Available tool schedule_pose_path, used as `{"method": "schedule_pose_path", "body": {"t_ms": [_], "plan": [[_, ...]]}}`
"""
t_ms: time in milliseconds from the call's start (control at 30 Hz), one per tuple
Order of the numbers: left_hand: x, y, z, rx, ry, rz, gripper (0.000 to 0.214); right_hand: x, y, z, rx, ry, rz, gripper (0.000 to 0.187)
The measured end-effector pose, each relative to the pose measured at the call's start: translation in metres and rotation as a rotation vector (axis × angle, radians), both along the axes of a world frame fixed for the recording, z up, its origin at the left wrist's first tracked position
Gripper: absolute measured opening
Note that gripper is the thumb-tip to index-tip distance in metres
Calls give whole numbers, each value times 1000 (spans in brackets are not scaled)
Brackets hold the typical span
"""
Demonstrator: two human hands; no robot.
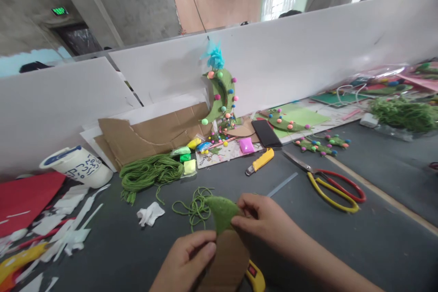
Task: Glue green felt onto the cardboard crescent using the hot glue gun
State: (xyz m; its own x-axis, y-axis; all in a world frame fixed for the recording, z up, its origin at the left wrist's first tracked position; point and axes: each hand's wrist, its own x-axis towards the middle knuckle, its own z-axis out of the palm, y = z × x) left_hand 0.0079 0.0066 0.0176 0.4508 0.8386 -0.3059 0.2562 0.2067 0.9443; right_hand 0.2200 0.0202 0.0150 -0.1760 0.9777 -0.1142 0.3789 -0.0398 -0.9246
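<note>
- Fingers (201,238) of the left hand (186,260) pinch, thumb against index, along the left edge of a green-tipped cardboard piece (227,258); the right hand (263,216) has thumb and index pressed together at the right edge of its green end, though what sits between those tips is too small for me to make out.
- From where I watch, that piece is on the near side of the yellow utility knife (262,162) and left of it, held over the dark tabletop (116,242).
- Its long axis runs from the bottom of my view up and away from the wearer; the pointed green tip bends leftward, aiming past the left side of the knife.
- I'd worry about the green covering slipping off that narrow tip should the right pinch slacken, or the cardboard creasing if both hands squeeze or twist it.
- Nearer than the knife, a yellow-and-black tool (259,278) shows partly behind the cardboard.
- Left of the knife and nearer, I see loose green yarn (200,200), whose loops might snag, and farther left a crumpled tissue (150,213).
- Right of the knife are red-and-yellow-handled scissors (310,169).
- Beyond the knife: a black phone (266,133), then a pom-pom crescent (215,109) before the white partition (290,64).
</note>
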Motion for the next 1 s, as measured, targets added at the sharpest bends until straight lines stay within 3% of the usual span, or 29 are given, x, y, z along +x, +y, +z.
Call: {"method": "schedule_pose_path", "body": {"t_ms": [100,233,300,467,633,767,833,1000], "plan": [[-3,0,-1,-40,1,122,23,0,0,-1,-41,59,13,20],[7,-2,-1,-302,-305,350,33,6,1,-3,-199,288,96,16],[11,-3,1,-315,-347,393,37,9,2,-5,-257,400,141,18],[8,-4,3,-102,-156,402,35,11,2,-7,-303,522,182,26],[0,-6,0,24,0,408,52,10,3,-9,-340,557,189,32],[-1,-3,-1,-53,-248,389,27,9,4,-11,-322,478,206,29],[0,-3,-4,-74,-374,362,52,7,4,-13,-307,436,194,24],[6,-9,-17,-66,-288,329,40,1,4,-13,-272,343,154,17]]}}
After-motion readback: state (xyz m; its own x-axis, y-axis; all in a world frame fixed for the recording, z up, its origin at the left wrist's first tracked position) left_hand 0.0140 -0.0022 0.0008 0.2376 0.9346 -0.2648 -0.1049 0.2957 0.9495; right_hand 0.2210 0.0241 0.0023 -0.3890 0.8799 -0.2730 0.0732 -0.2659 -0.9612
